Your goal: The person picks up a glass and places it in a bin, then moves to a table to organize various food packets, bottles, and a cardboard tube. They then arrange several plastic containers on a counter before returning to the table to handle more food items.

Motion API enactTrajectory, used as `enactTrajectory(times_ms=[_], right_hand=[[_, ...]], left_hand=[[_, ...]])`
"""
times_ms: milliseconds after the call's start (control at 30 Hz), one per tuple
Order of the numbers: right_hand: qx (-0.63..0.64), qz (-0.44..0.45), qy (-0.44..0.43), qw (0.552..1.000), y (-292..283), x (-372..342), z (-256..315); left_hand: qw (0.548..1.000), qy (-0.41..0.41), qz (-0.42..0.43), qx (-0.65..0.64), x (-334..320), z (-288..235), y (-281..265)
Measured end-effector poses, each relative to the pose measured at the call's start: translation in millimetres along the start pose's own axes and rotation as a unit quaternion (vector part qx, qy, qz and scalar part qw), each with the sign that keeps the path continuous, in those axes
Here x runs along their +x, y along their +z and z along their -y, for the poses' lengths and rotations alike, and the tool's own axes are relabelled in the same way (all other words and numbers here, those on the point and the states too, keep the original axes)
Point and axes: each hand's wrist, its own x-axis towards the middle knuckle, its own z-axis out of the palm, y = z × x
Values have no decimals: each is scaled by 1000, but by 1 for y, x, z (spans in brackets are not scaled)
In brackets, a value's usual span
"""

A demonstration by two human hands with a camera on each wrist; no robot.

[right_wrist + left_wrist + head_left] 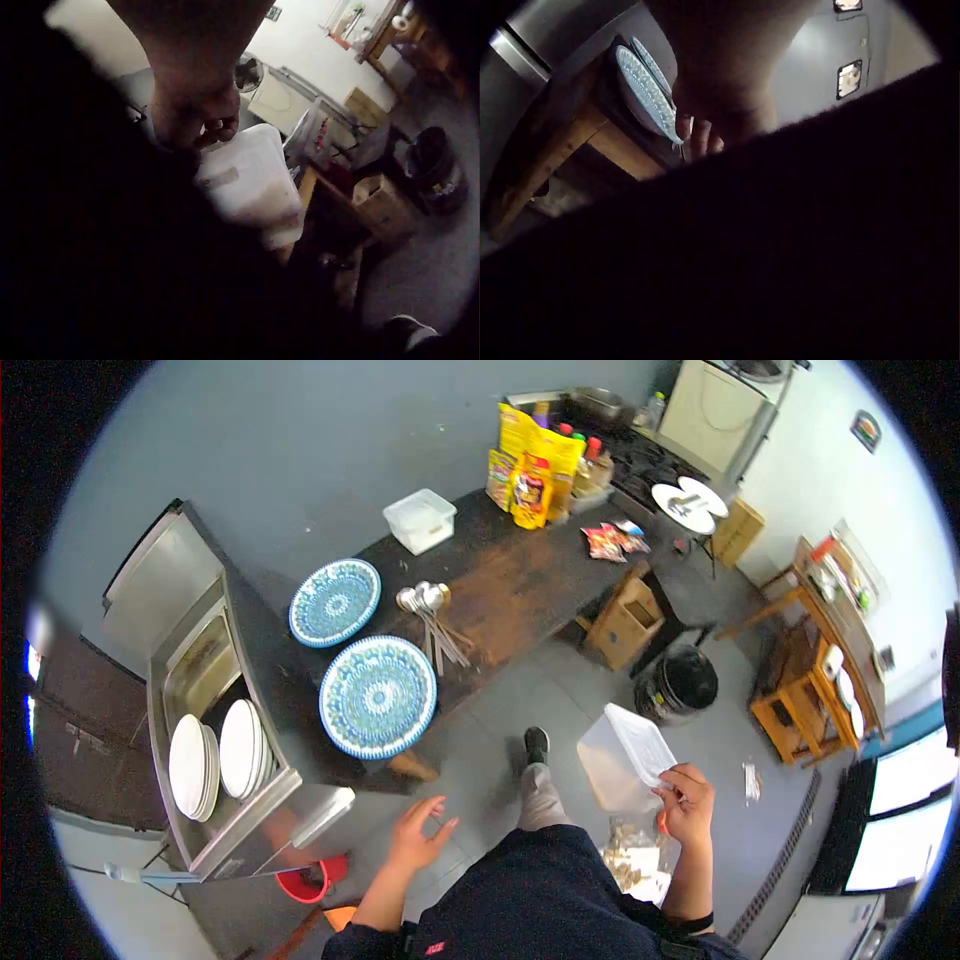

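In the head view the right hand [688,800] pinches the rim of a translucent white plastic container [620,762], which hangs tilted above the floor. The right wrist view shows the same container [255,184] beneath the curled fingers of the right hand [217,124]. The left hand [420,836] is held in the air with fingers apart, holding nothing, below the larger blue patterned plate [378,697]. Part of the left hand [699,136] appears in the left wrist view, mostly hidden by a dark sleeve.
On the dark table [520,590] are another blue plate [335,602], spoons [432,622], a white tub [420,521] and yellow packets [533,485]. White plates [193,768] stand in the sink at left. A black bucket [677,684] and cardboard box [625,622] are on the floor.
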Motion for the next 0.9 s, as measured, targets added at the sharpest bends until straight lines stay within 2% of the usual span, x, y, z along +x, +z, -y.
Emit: enactTrajectory(times_ms=[133,233,367,433,467,500,667,900], right_hand=[[60,24,-117,991,53,150,-7],[90,39,-183,978,105,266,-5],[89,27,-301,949,168,406,11],[105,4,-315,943,194,458,28],[111,-7,-323,940,206,481,34],[116,-10,-334,935,221,504,35],[126,-19,-360,924,298,578,32],[112,-15,-359,926,364,607,14]], left_hand=[[994,10,-97,42,62,-2,-6],[982,-31,-180,46,111,7,-12],[961,-49,-257,85,180,-12,-29],[950,-75,-281,112,208,-26,-37],[947,-54,-302,100,218,-27,-39],[942,-68,-312,103,224,-26,-40],[914,-138,-367,106,238,-24,-36],[885,-197,-400,136,247,-25,-35]])
